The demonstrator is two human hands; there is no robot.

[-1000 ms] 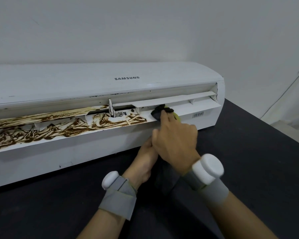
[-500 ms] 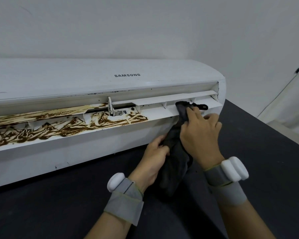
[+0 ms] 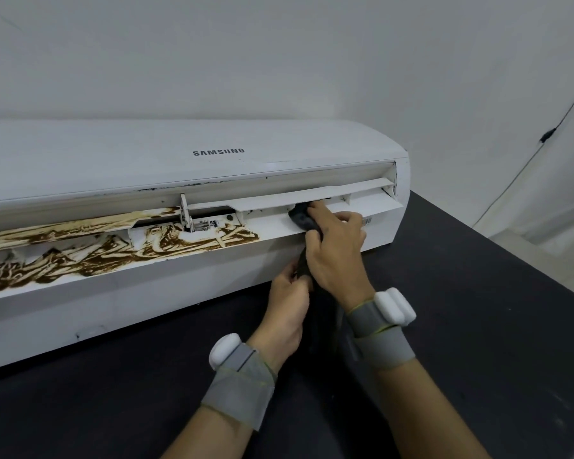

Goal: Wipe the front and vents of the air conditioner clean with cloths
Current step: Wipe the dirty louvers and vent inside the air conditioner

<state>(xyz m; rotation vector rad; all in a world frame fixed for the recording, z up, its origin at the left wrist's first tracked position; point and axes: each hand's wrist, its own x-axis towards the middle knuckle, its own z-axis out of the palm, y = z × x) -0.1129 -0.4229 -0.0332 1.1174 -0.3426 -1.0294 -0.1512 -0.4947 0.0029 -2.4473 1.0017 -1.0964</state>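
White plastic air conditioner [image 3: 179,167] lies on the matte black bench [image 3: 461,293], its right end short of the bench edge at 3 o'clock. Right grip [image 3: 337,256] pinches a dark soft cloth [image 3: 300,218] into the vent slot under the flap [image 3: 295,196]. Left grip [image 3: 287,309], at 7 o'clock, clutches the cloth's tail. Streaky brown grime [image 3: 80,256] spreads toward 9 o'clock.

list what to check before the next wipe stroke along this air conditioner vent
1. Cloth pressed by the right hand on the vent lip: ok.
2. Left hand grips the cloth's hanging tail: ok.
3. Flap raised, slot reachable: ok.
4. Vent lip right of centre white: ok.
5. Brown grime left of centre gone: not ok.
6. Cloth clean enough: cannot tell, it is dark.
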